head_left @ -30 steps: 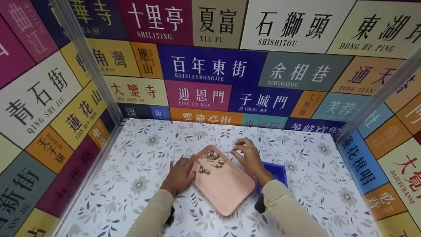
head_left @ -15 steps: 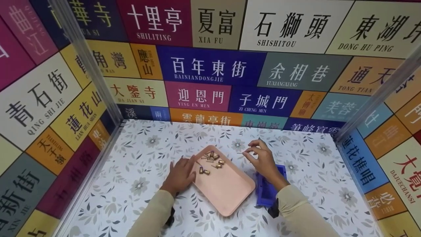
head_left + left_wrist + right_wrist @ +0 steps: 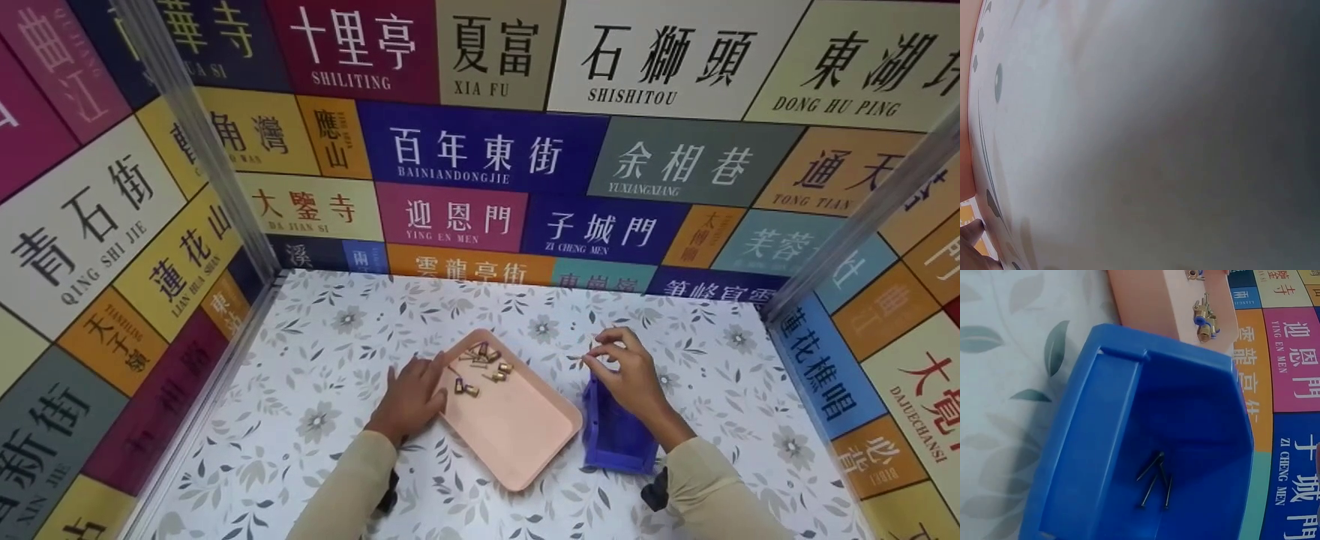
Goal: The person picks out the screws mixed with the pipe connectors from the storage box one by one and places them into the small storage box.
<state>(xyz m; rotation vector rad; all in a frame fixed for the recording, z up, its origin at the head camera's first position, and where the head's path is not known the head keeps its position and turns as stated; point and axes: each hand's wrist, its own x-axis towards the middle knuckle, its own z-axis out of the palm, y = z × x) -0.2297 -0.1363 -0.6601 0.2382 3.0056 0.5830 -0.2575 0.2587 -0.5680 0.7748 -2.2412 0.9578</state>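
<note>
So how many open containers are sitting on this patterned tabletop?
2: the pink tray, holding brass fittings, beside the left hand; and the blue bin, right of it, partly behind the right hand in the head view.

Back wall (image 3: 480, 150): multicoloured panels, Chinese characters with Latin lettering. Left wall (image 3: 86, 247) and right wall (image 3: 900, 315) similarly panelled; translucent corner strip (image 3: 208, 142). Tabletop (image 3: 300, 360): white, grey leaf-and-flower print.

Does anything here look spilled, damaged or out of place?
Nothing looks visibly spilled or damaged. The pink tray sits askew to the back wall, and the small metal parts lie jumbled toward its far end.
</note>
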